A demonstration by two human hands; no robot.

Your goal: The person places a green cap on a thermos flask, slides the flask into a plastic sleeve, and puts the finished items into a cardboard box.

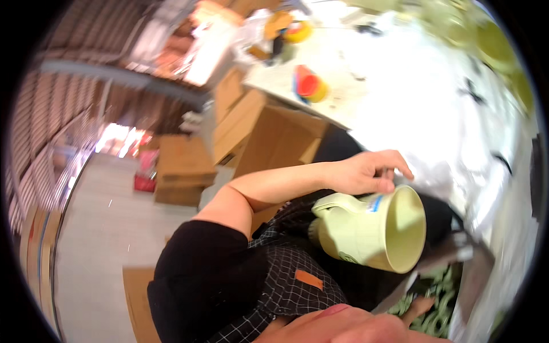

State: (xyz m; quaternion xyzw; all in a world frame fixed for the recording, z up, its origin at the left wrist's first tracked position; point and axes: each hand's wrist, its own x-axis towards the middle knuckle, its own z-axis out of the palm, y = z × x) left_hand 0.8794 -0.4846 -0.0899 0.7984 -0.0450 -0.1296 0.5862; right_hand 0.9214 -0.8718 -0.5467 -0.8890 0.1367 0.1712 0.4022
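Note:
A pale green plastic jug (357, 237) lies tilted across my lap, its wide mouth facing right and its loop handle on the upper side. A small blue label (375, 203) shows on its wall near the rim. Just above that rim is my left hand (366, 173), fingers loosely bent and apart, with the thumb close to the edge; whether it touches the jug is unclear. My right hand (419, 308) is lower down at the right, reaching among several green curved plastic pieces (440, 294) in a container. Its fingers are small and partly hidden.
A white worktable (343, 51) carries a tape roll (298, 31), a red and yellow roll-like item (311, 87) and clear plastic wrapping (423, 114). More greenish containers (494, 46) stand at the far right. An open cardboard box (280, 140) and stacked cartons (182, 166) are on the left.

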